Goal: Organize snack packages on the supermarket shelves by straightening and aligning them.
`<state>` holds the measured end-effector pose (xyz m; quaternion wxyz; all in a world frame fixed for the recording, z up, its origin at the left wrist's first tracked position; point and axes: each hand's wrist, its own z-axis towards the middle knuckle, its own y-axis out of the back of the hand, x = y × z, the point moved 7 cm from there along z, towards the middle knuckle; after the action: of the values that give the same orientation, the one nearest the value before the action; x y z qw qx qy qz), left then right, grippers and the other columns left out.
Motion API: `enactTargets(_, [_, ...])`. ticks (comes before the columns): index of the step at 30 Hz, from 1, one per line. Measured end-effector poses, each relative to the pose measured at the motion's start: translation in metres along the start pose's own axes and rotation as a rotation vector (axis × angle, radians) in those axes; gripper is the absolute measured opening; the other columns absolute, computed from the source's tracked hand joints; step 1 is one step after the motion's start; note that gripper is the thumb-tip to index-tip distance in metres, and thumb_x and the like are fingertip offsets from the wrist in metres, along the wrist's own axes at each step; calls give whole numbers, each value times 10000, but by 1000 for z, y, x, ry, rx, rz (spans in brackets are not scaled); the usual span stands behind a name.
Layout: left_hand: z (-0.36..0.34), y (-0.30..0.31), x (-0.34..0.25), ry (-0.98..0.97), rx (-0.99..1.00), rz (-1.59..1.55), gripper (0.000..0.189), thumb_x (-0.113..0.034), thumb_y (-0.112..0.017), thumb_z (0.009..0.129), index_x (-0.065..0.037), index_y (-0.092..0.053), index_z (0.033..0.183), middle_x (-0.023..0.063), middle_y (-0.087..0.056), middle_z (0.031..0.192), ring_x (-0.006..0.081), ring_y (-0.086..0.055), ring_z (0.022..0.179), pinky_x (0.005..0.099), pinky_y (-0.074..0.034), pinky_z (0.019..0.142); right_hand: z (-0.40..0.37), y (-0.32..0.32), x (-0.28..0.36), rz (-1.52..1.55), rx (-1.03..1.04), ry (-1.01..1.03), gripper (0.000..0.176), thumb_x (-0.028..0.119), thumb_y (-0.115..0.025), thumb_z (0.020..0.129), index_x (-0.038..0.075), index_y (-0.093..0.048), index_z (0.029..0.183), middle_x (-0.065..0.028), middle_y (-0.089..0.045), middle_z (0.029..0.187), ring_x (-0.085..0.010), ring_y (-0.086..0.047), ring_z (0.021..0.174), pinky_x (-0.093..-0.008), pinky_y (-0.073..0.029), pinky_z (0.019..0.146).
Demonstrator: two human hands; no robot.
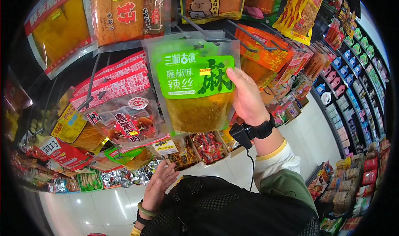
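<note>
In the head view, my right hand (249, 97) grips the right edge of a green-and-clear bag of spicy snack strips (198, 113), thumb on its front. The bag faces me upright, with a small yellow price sticker on its label; my other fingers are hidden behind it. Lower down, my left hand (158, 184) is held with fingers apart and nothing in it. Close above that hand are a white-and-yellow price tag (165, 146) and a green snack bag (133, 158). Left of the held bag hangs a red-and-clear snack bag (129, 124).
Metal display hooks (206, 30) jut toward me among hanging packets. An orange packet (262, 49) hangs just right of the held bag. Boxes of small wrapped snacks (208, 146) sit below. Shelves of bottles (332, 78) line the right side, beyond a tiled floor (301, 140).
</note>
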<state>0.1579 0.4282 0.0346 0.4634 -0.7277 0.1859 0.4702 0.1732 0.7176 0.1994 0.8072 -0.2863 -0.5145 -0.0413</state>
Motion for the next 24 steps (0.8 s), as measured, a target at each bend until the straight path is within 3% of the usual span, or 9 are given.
enactTargets(12, [-7, 6, 3, 20, 0, -22, 743, -446, -500, 866, -42, -180, 1402, 207, -345, 1363, 336, -431, 1192, 417, -322, 1005, 36, 7, -34, 6, -27, -13, 220, 219, -503, 919, 28, -582, 994, 0, -596, 966, -64, -517, 892, -231, -391, 814])
enactTargets(15, [-9, 8, 4, 26, 9, -26, 715, -419, -502, 871, -38, -201, 1397, 213, -355, 1355, 341, -420, 1199, 422, -305, 1016, 39, 13, -37, -113, -90, 34, 235, 236, -524, 911, 19, -585, 974, 13, -577, 928, -55, -490, 858, -222, -381, 794])
enactTargets(18, [-12, 12, 6, 26, 11, -34, 683, -392, -502, 877, -35, -225, 1389, 222, -377, 1337, 340, -437, 1184, 414, -322, 1005, 20, 23, -27, -443, -158, 75, 223, 261, -527, 904, 59, -579, 984, 25, -576, 932, -54, -526, 868, -215, -416, 752])
enactTargets(20, [-15, 16, 7, 43, -4, -37, 655, -365, -498, 885, -37, -233, 1386, 230, -371, 1339, 340, -441, 1181, 412, -328, 1002, 9, 41, -29, -388, -200, 129, 226, 229, -506, 911, 46, -555, 1033, -4, -593, 942, -78, -542, 867, -228, -427, 743])
enactTargets(22, [-16, 19, 10, 57, 13, -47, 640, -353, -500, 887, -23, -250, 1376, 237, -380, 1328, 338, -448, 1175, 416, -330, 1003, -13, 81, -13, -501, -412, 328, 205, 131, -528, 890, 2, -540, 1049, -48, -600, 948, -116, -572, 879, -242, -451, 782])
enactTargets(24, [-15, 22, 15, 93, 20, -38, 612, -338, -499, 891, 1, -286, 1354, 243, -404, 1307, 341, -457, 1166, 422, -332, 1005, -33, 125, 4, -576, -637, 399, 264, 111, -561, 857, 5, -503, 1092, -106, -585, 1025, -170, -565, 946, -282, -447, 823])
